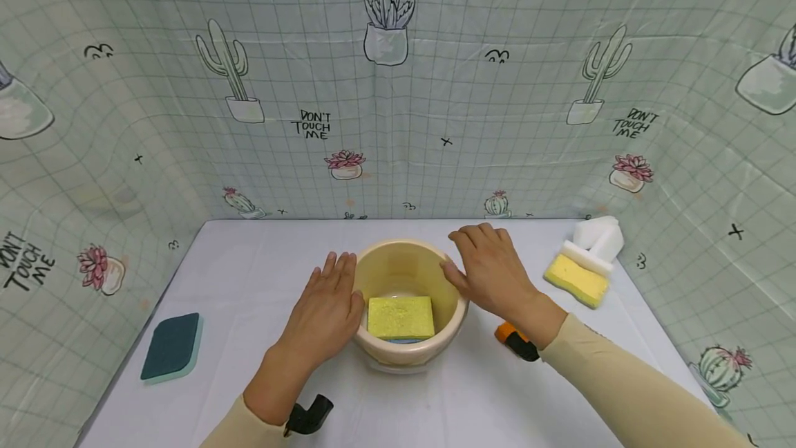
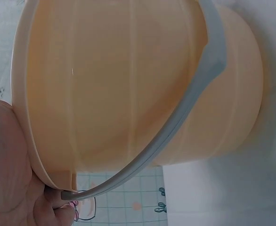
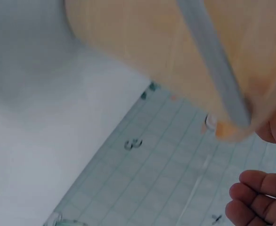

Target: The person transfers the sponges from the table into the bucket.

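A cream bucket stands on the white table between my hands. Inside it, a yellow sponge lies with a bit of blue showing under its near edge. My left hand rests against the rim on the left side, fingers fairly straight. In the left wrist view, its fingers touch the rim by the end of the grey bucket handle, which hangs down across the outside. My right hand is at the right rim, its thumb against the edge and the other fingers loosely bent, away from the wall.
A dark teal sponge lies at the left of the table. On the right are another yellow sponge and a white item behind it. An orange and black object shows beside the right wrist. Patterned cloth surrounds the table.
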{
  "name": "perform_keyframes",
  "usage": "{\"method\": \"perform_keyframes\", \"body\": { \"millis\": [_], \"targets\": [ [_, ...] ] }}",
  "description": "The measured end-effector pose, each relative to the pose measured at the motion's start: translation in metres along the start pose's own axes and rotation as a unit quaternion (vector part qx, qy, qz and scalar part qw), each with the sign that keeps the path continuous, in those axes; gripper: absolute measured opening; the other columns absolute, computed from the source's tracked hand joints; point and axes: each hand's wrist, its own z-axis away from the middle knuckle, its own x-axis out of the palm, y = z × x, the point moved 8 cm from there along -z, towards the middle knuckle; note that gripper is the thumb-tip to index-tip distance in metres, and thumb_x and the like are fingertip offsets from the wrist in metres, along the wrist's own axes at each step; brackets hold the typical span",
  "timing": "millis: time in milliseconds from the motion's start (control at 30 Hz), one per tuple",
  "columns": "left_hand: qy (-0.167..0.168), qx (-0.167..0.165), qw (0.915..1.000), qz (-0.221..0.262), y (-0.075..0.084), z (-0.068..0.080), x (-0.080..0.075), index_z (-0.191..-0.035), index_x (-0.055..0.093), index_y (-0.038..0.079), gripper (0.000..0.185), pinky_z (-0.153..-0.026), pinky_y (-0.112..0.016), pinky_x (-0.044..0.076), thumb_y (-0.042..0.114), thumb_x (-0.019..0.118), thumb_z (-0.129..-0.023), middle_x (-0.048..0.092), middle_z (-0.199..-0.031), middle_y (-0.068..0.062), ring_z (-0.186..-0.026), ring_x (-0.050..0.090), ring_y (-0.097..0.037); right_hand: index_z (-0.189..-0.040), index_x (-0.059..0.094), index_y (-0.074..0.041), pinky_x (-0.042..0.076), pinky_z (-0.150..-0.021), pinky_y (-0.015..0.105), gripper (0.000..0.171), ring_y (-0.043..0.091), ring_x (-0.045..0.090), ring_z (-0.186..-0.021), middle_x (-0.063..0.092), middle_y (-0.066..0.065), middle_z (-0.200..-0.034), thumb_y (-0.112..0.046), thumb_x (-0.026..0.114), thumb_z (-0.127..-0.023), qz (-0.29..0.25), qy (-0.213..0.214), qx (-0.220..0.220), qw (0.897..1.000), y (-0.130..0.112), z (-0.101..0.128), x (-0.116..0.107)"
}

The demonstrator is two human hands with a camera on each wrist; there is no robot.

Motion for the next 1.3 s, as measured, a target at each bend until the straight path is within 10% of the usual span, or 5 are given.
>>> {"method": "perform_keyframes", "body": {
  "millis": [300,633,867,1067,1300],
  "targets": [
    [0.003,-0.001,1.0000,0.002,-0.001,0.001,0.000,-0.162,0.033,-0.004,0.060,-0.130,-0.056,0.022,0.024,0.044,-0.110,0.037,-0.168,-0.022,-0.161,0.024,-0.038,-0.122,0.066,0.003,0.047,-0.084,0.057,0.047,0.043,0.060,-0.104,0.069,0.021,-0.114,-0.032,0.075,-0.093,0.033,0.030,0.040,0.998,0.060,0.017,-0.022],
    [-0.001,-0.004,1.0000,0.003,0.000,0.001,0.002,-0.163,0.033,-0.003,0.061,-0.131,-0.056,0.021,0.025,0.043,-0.110,0.037,-0.168,-0.020,-0.161,0.024,-0.037,-0.121,0.063,0.006,0.049,-0.087,0.063,0.049,0.045,0.059,-0.109,0.067,0.023,-0.115,-0.023,0.083,-0.086,0.103,-0.040,0.056,0.992,0.117,0.060,-0.014],
    [-0.002,-0.005,1.0000,0.004,0.001,0.002,0.001,-0.163,0.033,-0.004,0.061,-0.131,-0.055,0.021,0.025,0.044,-0.110,0.037,-0.168,-0.020,-0.161,0.024,-0.037,-0.128,0.065,0.003,0.051,-0.092,0.058,0.059,0.040,0.060,-0.116,0.067,0.019,-0.125,-0.024,0.089,-0.082,0.127,-0.118,-0.037,0.984,0.131,0.095,0.003],
    [-0.009,-0.010,0.9999,0.001,0.000,0.002,0.001,-0.163,0.032,-0.003,0.061,-0.131,-0.054,0.019,0.026,0.042,-0.110,0.035,-0.169,-0.020,-0.162,0.022,-0.036,-0.140,0.063,-0.003,0.054,-0.099,0.051,0.073,0.033,0.061,-0.126,0.066,0.013,-0.137,-0.037,0.089,-0.081,0.192,-0.204,-0.173,0.944,0.114,0.128,0.027],
    [-0.007,-0.008,0.9999,0.004,-0.001,0.001,0.001,-0.163,0.031,-0.003,0.061,-0.132,-0.054,0.019,0.026,0.042,-0.110,0.035,-0.169,-0.019,-0.162,0.022,-0.036,-0.142,0.061,-0.007,0.054,-0.101,0.052,0.075,0.033,0.059,-0.128,0.064,0.010,-0.139,-0.037,0.090,-0.080,0.165,-0.242,-0.175,0.940,0.102,0.136,0.050]
  ]
}}
